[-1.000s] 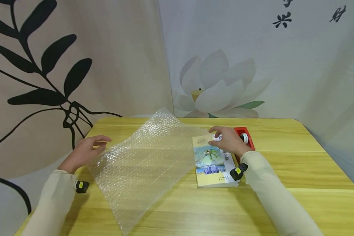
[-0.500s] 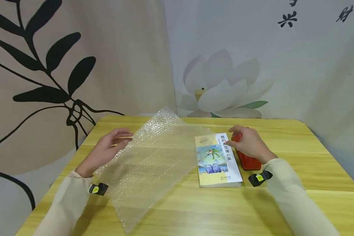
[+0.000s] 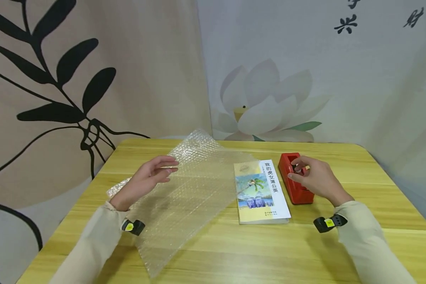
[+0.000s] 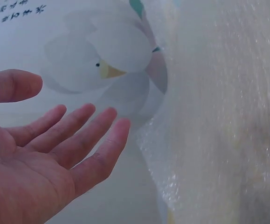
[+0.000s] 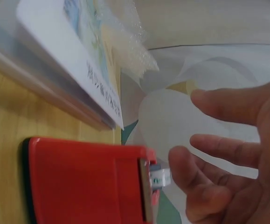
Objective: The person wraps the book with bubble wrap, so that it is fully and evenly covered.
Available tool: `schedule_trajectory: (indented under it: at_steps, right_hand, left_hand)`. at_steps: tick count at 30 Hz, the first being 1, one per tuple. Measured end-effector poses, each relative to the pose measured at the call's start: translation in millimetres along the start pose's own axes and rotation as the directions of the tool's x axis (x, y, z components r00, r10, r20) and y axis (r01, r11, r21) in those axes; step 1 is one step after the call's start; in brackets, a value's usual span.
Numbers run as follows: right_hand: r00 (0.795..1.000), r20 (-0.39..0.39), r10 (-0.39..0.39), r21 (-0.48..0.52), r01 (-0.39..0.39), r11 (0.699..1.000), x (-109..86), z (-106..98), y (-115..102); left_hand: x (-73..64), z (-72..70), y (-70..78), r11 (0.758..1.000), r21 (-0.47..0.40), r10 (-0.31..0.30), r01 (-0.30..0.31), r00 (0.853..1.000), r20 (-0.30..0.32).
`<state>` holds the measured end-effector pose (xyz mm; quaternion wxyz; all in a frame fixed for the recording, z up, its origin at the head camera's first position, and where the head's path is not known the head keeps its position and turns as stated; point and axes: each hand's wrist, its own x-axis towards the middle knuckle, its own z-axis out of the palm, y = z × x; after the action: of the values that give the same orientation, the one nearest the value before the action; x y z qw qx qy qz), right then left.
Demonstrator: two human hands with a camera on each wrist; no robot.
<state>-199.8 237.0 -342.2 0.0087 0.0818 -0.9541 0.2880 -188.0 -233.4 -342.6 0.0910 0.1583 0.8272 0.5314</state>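
Note:
A sheet of bubble wrap [image 3: 184, 197] lies spread over the left half of the table, and its right corner reaches a paperback book [image 3: 278, 197]. Over the sheet's left part hovers my left hand [image 3: 147, 179], fingers loosely extended with nothing in them; the left wrist view shows its palm and spread fingers beside the bubble wrap [image 4: 218, 116]. A red tape dispenser [image 3: 292, 189] stands right of the book. My right hand [image 3: 317, 177] is above its far part, thumb and fingers parted. In the right wrist view the fingertips are close to the roll [image 5: 160, 178] in the dispenser.
The wooden table [image 3: 358, 252] carries these things and ends at a printed cloth backdrop [image 3: 156, 79] behind it. Cloth also hangs along the right side. Each wrist wears a small black camera on a band.
My right hand has moved right, from over the book to over the tape dispenser. My left hand has moved right, from the bubble wrap's left edge to above the sheet.

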Motion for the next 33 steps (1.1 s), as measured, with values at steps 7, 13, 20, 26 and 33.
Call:
schedule_trajectory:
  at_steps: [7,13,20,26,33]
  right_hand:
    - [1.000,-0.007,0.022,-0.018,-0.022,1.000,-5.6,0.4,11.6]
    - [1.000,-0.014,0.008,-0.016,-0.009,1.000,-9.8,2.6,14.9]
    - [1.000,-0.017,0.001,0.008,-0.001,1.000,-12.8,5.1,12.3]
    - [1.000,-0.013,-0.004,0.025,0.005,1.000,-15.4,6.0,9.3]
    - [0.999,-0.023,-0.041,0.037,0.042,0.998,-18.9,9.5,4.3]
  left_hand:
    - [9.7,12.7,-3.1,1.000,-0.015,0.009,-0.008,0.999,0.032]
    - [17.9,25.9,-3.2,1.000,-0.028,0.005,-0.003,0.997,0.071]
    - [24.4,42.3,0.1,0.999,-0.041,0.033,-0.028,0.991,0.129]
    - [26.8,54.6,1.6,0.998,-0.060,0.040,-0.029,0.983,0.181]
    - [29.1,65.1,6.5,0.995,-0.104,0.031,-0.008,0.974,0.226]
